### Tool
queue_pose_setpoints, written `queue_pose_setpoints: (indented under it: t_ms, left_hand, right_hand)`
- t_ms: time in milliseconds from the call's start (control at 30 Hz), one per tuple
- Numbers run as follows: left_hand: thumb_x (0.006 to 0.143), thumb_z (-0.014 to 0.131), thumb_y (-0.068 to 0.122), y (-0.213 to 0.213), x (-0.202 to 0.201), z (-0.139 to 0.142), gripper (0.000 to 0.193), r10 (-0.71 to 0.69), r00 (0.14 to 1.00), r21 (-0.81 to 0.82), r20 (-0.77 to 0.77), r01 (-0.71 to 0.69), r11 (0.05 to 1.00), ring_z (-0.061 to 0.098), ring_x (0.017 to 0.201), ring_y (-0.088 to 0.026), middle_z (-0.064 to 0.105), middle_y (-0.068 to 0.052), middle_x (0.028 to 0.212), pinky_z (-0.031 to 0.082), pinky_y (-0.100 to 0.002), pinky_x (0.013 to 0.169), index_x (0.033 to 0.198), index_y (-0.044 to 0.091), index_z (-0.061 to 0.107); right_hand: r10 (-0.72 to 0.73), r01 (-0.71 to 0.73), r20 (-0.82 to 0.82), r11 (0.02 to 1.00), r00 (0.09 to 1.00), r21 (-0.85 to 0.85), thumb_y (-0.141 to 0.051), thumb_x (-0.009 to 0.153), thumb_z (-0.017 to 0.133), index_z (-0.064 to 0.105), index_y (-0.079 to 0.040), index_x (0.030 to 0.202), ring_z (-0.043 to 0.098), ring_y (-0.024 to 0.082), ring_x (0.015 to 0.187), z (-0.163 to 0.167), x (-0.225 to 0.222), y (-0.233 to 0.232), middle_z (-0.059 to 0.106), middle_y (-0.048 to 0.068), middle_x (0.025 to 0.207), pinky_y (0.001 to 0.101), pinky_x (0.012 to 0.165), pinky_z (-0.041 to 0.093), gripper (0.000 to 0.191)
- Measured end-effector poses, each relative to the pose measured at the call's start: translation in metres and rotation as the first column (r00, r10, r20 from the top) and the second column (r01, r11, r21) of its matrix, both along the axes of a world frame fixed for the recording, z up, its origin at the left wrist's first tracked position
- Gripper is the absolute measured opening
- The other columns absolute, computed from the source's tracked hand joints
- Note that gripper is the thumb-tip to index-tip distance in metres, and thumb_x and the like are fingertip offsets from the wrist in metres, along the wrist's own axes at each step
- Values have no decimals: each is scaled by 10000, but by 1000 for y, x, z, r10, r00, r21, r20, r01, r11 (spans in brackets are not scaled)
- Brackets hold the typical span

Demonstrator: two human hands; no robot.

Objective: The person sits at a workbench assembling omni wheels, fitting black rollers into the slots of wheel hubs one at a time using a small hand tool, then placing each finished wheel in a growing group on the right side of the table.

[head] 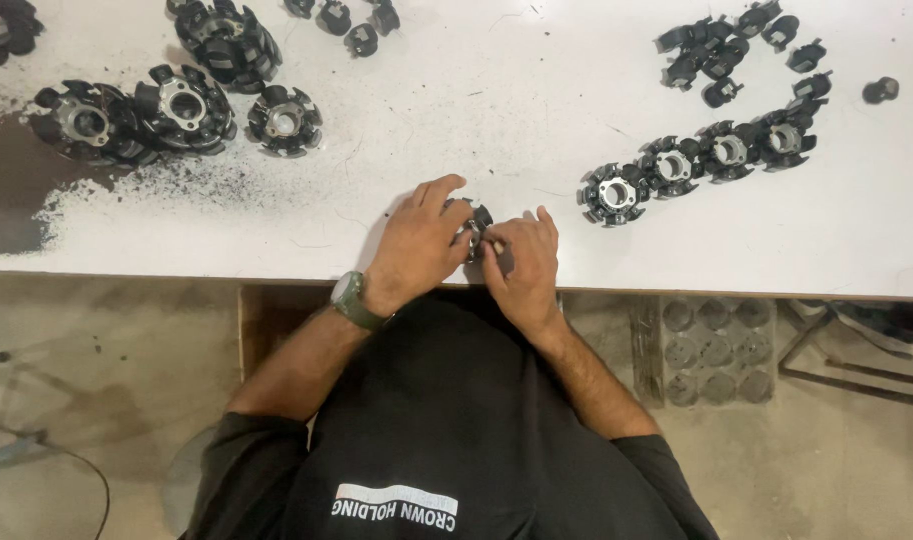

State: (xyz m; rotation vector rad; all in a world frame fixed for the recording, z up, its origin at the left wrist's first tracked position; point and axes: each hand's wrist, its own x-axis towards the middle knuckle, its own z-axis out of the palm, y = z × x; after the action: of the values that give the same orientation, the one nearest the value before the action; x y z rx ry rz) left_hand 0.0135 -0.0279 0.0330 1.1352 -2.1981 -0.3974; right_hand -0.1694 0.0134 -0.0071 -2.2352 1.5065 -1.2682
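- Hands meet at the near edge of the table (277,240): the left hand (417,245) is cupped over a small round black-and-metal part (477,222), its fingers curled round the rim as if to keep the part steady, while the right hand (525,262) pinches in from the other side, fingertips pressed to the same piece. Both are closed on it, touching each other.
- Held that close to the body and low on the white top, the part sits where both wrists can rest on the edge; most of it is hidden under the fingers, so what is being fitted cannot be told.
- A watch with a green strap (352,300) is on the left wrist.
- Just right of the hands, a row of four like parts (697,165) lies in a line, each touching the next, within easy reach.
- Beyond that row, loose small black pieces (737,50) are scattered in a heap.
- Well to the left, larger stacked round parts (167,105) sit beside dark dust (37,200) spread on the table.
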Motion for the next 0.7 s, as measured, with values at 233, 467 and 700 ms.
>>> queue_pose_setpoints:
  t_ms: [233,467,700]
  left_hand:
    - [856,790,119,3,4,-27,149,111,982,104,-155,-95,990,609,1179,-286,656,-79,1287,475,-457,1008,971,107,696]
    - [828,781,120,2,6,-26,137,80,987,71,-142,-71,995,575,1229,-286,632,-78,1297,419,-468,1035,931,115,689]
    - [848,770,128,7,-7,-27,119,136,976,79,-173,-123,989,577,1214,-285,643,-78,1285,390,-481,1028,922,114,678]
  right_hand:
    - [-19,18,-34,999,999,-27,2,865,776,653,-84,1071,614,287,1031,3,4,0,640,68,1001,556,1195,370,255]
    - [13,-12,-3,999,1000,46,-15,868,770,670,-78,1029,636,273,904,12,3,-5,632,53,893,560,1170,416,199]
    - [14,-14,7,997,1000,82,-19,876,763,676,-80,1027,651,252,866,12,1,-5,645,43,874,560,1153,430,184]
